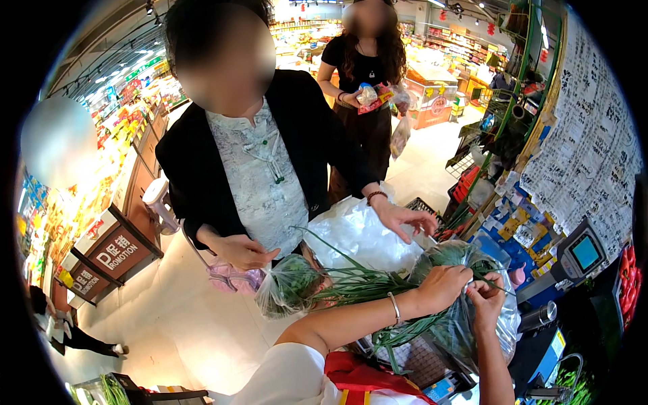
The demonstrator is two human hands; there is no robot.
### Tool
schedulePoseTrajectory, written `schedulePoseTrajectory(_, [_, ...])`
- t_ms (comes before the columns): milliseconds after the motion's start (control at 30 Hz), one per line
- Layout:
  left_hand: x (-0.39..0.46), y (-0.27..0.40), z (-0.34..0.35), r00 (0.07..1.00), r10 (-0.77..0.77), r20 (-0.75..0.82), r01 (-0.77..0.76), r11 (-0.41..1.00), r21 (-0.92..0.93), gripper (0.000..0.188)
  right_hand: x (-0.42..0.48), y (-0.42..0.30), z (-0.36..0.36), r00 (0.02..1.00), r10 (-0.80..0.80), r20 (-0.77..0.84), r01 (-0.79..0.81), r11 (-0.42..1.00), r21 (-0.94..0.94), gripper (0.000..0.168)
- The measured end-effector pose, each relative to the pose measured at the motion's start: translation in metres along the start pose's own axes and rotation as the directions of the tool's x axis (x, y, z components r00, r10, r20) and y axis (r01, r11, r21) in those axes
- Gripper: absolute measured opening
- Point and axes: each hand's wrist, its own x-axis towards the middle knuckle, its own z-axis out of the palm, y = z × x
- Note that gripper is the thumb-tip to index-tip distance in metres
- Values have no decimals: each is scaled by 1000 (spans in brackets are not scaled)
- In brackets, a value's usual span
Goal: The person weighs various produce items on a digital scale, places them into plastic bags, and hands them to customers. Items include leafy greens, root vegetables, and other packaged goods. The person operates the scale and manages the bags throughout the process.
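Note:
A clear plastic bag [448, 334] of leafy greens sits on the counter in front of me. My left hand [445, 287], with a silver bangle at the wrist, pinches the gathered neck of this bag. Close beside it, my right hand [487, 299] grips the same neck with bent fingertips; a bit of white shows between the two hands. Long green garlic chives [359, 286] lie loose under my left forearm, their ends hanging over the near side. Another bag of greens [289, 286] rests at the left, next to a customer's hand.
A customer [258, 152] in a black jacket faces me, one hand [405, 220] over a white plastic bag [359, 235]. Another person [364, 66] stands behind with packages. At right are a scale display [586, 251], a dark cup [539, 316] and red peppers [629, 283].

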Motion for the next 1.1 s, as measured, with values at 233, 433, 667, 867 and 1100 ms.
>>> schedulePoseTrajectory(233, [0, -19, -22, 987, 23, 160, 12, 976, -217, 9, -1, 3, 11, 980, -179, 86, 197, 923, -331, 37])
schedulePoseTrajectory(433, [1, -10, -33, 942, -74, 327, 189, 923, -336, 7, 0, -8, -4, 988, -139, 74, 156, 796, -585, 34])
schedulePoseTrajectory(667, [-4, 0, -38, 961, 190, 201, -197, 980, 19, 19, 1, -13, 13, 980, -195, 45, 183, 787, -589, 31])
schedulePoseTrajectory(867, [-16, 16, -18, 999, 2, 47, -5, 998, 61, 21, 3, -8, 11, 972, -229, 54, 208, 730, -650, 31])
schedulePoseTrajectory(1100, [-19, 1, -37, 990, 83, 112, -85, 996, 11, 16, 3, 5, 7, 964, -258, 63, 256, 841, -476, 34])
